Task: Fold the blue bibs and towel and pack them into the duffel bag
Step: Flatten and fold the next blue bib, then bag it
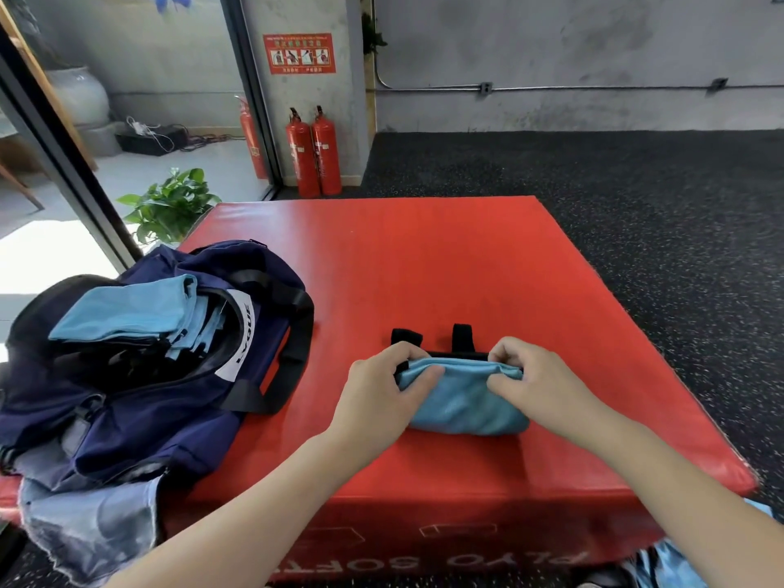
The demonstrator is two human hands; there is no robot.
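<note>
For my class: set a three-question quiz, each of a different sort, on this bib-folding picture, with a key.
1. True or false: the duffel bag is zipped shut.
2. The folded blue bib lies on: A) the black floor, B) the red plyo box, C) the bag.
3. Fill in: both the left hand and the right hand pinch the bib's ____ edge.

Key: 1 false, it gapes with folded blue cloth inside. 2 B. 3 far.

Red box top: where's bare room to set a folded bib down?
Free: the far half of the red box, beyond the bib both hands grip, and the strip between bib and duffel bag. Crowded: left edge, under the bag.
</note>
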